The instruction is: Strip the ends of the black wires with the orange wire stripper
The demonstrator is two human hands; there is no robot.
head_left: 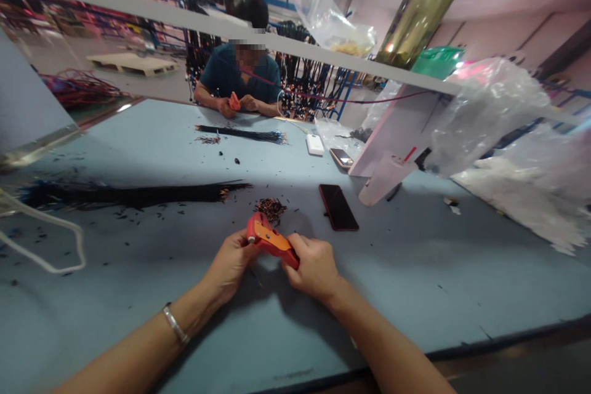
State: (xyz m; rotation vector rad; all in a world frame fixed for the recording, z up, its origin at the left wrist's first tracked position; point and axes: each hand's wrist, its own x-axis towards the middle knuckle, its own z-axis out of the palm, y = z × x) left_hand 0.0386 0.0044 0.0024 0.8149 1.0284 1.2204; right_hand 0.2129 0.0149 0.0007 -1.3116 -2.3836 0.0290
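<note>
My right hand (316, 265) is wrapped round the handles of a red and orange wire stripper (272, 239), which is held above the table. At the stripper's head, my left hand (235, 261) is closed in a pinch. A thin wire (255, 277) trails below its fingers; the wire's other end is hidden by the hand and the tool. Just beyond the stripper lies a small heap of dark and copper-coloured scraps (271, 209). A long bundle of black wires (138, 196) stretches across the table to the left, with copper-coloured ends pointing toward the heap.
Right of the heap lies a dark phone (339, 207), with a translucent cup (385, 178) behind it. A white cable loop (69, 268) is at left. Across the table (415, 271), a person (240, 74) holds an orange-red tool near another wire bundle (244, 134). Plastic bags (489, 111) crowd the right.
</note>
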